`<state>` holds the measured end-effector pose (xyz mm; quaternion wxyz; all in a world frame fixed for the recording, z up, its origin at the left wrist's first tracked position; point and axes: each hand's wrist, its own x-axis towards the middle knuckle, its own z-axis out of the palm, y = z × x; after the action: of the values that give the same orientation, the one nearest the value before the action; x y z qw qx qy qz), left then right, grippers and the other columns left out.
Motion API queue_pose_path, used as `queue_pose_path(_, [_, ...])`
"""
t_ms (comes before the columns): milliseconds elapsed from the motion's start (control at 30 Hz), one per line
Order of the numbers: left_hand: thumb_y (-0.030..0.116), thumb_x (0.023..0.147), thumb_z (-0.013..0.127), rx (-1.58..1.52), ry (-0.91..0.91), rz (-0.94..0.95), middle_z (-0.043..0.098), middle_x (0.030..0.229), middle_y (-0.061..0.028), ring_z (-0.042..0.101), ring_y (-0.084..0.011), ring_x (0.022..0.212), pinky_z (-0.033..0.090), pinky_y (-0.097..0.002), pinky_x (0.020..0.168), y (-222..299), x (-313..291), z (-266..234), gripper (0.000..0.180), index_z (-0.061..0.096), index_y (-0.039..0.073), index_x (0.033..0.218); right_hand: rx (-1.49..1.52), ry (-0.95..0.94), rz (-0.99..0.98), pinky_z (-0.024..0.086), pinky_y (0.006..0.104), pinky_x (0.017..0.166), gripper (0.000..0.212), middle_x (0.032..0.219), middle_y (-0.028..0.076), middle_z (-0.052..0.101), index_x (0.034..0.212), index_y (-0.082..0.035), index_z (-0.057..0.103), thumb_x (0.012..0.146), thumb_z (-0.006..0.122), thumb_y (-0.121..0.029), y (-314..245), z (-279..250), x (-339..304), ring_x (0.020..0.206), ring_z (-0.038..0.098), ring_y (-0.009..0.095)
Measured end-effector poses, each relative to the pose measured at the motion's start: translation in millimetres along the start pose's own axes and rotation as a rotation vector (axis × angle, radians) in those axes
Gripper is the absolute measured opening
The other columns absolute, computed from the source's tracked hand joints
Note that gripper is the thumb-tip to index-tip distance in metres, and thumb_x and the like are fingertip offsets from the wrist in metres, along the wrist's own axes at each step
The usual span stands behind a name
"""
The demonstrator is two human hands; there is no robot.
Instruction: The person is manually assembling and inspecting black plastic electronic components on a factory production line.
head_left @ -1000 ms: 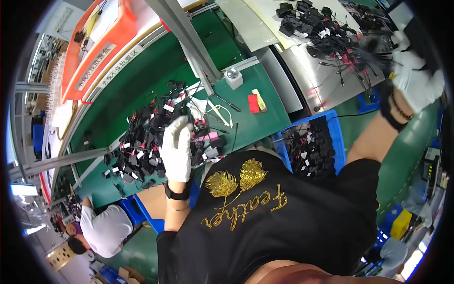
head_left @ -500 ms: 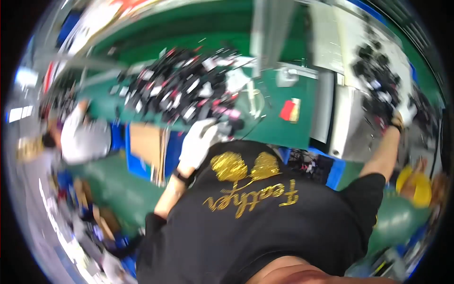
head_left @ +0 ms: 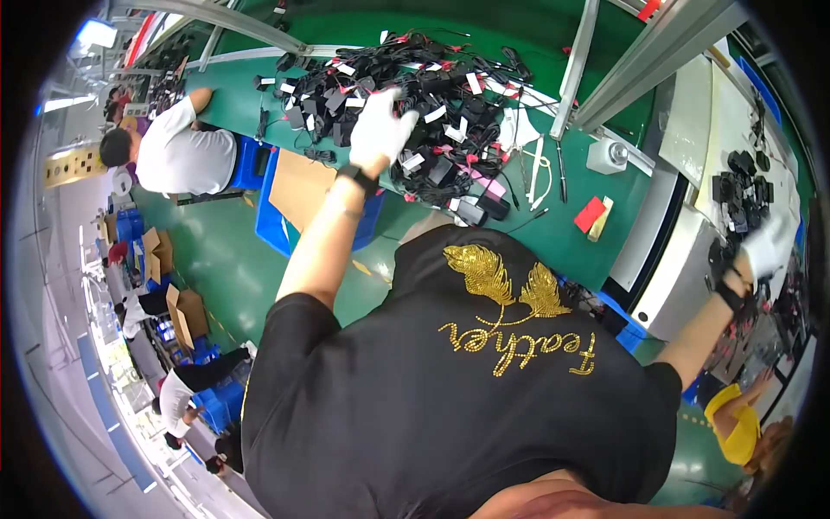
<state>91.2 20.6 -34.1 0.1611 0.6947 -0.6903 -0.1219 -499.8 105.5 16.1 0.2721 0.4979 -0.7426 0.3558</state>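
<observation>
A heap of black power adapters [head_left: 333, 102] with coiled cables, white labels and red bits covers much of the green workbench [head_left: 226, 91]. My left hand [head_left: 380, 130], in a white glove, reaches over the near left part of this heap. Its thumb stands apart from the fingers and I see nothing held in it; what lies under the palm is hidden. Out to the right, my right hand [head_left: 769, 246], also gloved in white, is smeared by motion beside another group of black adapters [head_left: 742, 195] on a pale surface. Its fingers cannot be made out.
A white bottle-like container [head_left: 607, 156], a red piece [head_left: 590, 214] and a pen-like tool [head_left: 562, 171] lie right of the heap. Metal posts [head_left: 661, 60] rise behind. A blue bin [head_left: 275, 232] with cardboard stands below the bench edge. People sit left and right.
My left hand has moved from the bench's near edge up over the heap. My right arm still reaches right, its hand blurred. The whole view has swung and the picture is sharper.
</observation>
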Motion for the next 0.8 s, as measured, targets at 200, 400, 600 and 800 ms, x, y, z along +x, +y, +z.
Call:
queue_pose_path(200, [0.04, 0.062, 0.077, 0.291, -0.277, -0.003, 0.063, 0.105, -0.0172, 0.062, -0.0303, 0.096, 0.049, -0.0367, 0.085, 3, 101, 59, 0.066, 0.058, 0.007, 0.116, 0.946, -0.952, 0.09, 0.048, 0.0252, 0.07, 0.037, 0.091, 0.005, 0.064, 0.123, -0.002, 0.051, 0.088, 0.052, -0.016, -241, 73, -142, 0.074, 0.059, 0.011])
queue_pose_path(400, [0.033, 0.06, 0.079, -0.2, -0.072, 0.238, 0.063, 0.1, -0.0141, 0.062, -0.0287, 0.089, 0.048, -0.0351, 0.083, 0, 91, 36, 0.057, 0.061, 0.003, 0.105, 0.447, -1.225, 0.175, 0.045, 0.0423, 0.089, 0.057, 0.107, 0.02, 0.06, 0.119, -0.003, 0.05, 0.081, 0.056, -0.045, -364, 148, -181, 0.102, 0.057, 0.034])
queue_pose_path(600, [0.016, 0.064, 0.081, -0.538, 0.263, 0.308, 0.06, 0.103, -0.01, 0.059, -0.0183, 0.089, 0.048, -0.0293, 0.079, 8, 56, -64, 0.056, 0.054, 0.0, 0.111, 0.039, -1.272, -0.14, 0.053, 0.041, 0.072, 0.046, 0.095, 0.019, 0.064, 0.109, 0.0, 0.054, 0.08, 0.057, -0.035, -407, 161, -168, 0.089, 0.064, 0.033])
queue_pose_path(800, [0.047, 0.08, 0.064, -1.936, -0.118, 0.126, 0.058, 0.101, -0.0118, 0.056, -0.0254, 0.091, 0.046, -0.0412, 0.084, 19, 44, -93, 0.059, 0.05, 0.002, 0.114, 0.475, -1.092, 0.283, 0.047, 0.0399, 0.086, 0.054, 0.105, 0.025, 0.061, 0.11, 0.0, 0.052, 0.071, 0.066, -0.033, -369, 215, -213, 0.099, 0.059, 0.037])
